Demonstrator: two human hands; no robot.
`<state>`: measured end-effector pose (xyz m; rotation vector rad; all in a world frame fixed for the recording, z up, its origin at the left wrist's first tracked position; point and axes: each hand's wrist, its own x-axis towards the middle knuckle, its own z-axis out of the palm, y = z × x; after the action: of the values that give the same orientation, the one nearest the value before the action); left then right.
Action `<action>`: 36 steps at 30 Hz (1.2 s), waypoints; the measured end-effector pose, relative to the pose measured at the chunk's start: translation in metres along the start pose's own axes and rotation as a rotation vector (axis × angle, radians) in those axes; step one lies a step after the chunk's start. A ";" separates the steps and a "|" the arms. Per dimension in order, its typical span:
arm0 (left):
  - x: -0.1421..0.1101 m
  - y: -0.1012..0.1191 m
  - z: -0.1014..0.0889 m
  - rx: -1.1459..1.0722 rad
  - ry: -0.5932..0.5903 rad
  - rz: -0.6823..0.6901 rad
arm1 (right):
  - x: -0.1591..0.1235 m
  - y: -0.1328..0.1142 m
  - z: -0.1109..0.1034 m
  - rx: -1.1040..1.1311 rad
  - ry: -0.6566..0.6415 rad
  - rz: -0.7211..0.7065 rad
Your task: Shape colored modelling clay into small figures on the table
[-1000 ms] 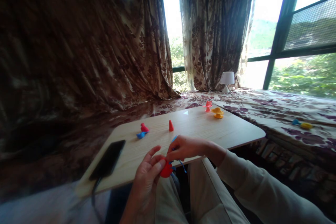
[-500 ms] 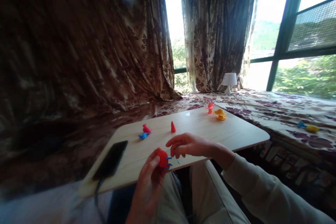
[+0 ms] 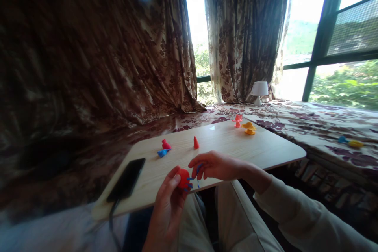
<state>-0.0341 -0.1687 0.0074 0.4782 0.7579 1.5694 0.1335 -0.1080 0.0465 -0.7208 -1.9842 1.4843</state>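
My left hand [image 3: 169, 202] is closed around a rounded red clay lump [image 3: 184, 178], holding it near the table's front edge. Thin blue clay strands [image 3: 189, 179] stick out from the lump's right side. Just to the right, my right hand [image 3: 217, 165] has its fingertips pinched on a thin blue clay strip [image 3: 198, 183], whose lower end hangs down. The strip's end is close to the strands; whether they touch I cannot tell. On the table [image 3: 236, 147] beyond my hands stands a red cone-shaped piece [image 3: 196, 142].
A pink-red figure [image 3: 165, 144] and a blue piece [image 3: 162, 152] lie at the left. A corded black phone-like device [image 3: 126, 179] is near the left edge. A pink figure [image 3: 237, 120] and yellow figure [image 3: 249, 128] stand at the back right. A white lamp [image 3: 259, 89] is beyond.
The blue strip in my right hand shows more clearly now, hanging below the fingers near the red lump. My left hand keeps its hold. The view has shifted slightly.
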 end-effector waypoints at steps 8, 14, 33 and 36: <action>0.000 -0.001 0.000 0.032 0.018 0.010 | 0.004 0.006 0.001 -0.039 0.045 0.012; 0.000 -0.001 -0.001 0.044 -0.018 0.023 | 0.000 0.000 0.004 -0.183 0.070 -0.024; -0.003 0.000 0.001 0.128 -0.032 0.058 | 0.002 -0.003 0.006 -0.438 0.040 -0.056; -0.003 0.001 0.001 0.130 -0.047 0.049 | 0.002 -0.006 0.007 -0.453 0.046 -0.038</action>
<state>-0.0337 -0.1712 0.0088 0.6313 0.8207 1.5548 0.1270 -0.1125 0.0505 -0.8834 -2.3101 0.9900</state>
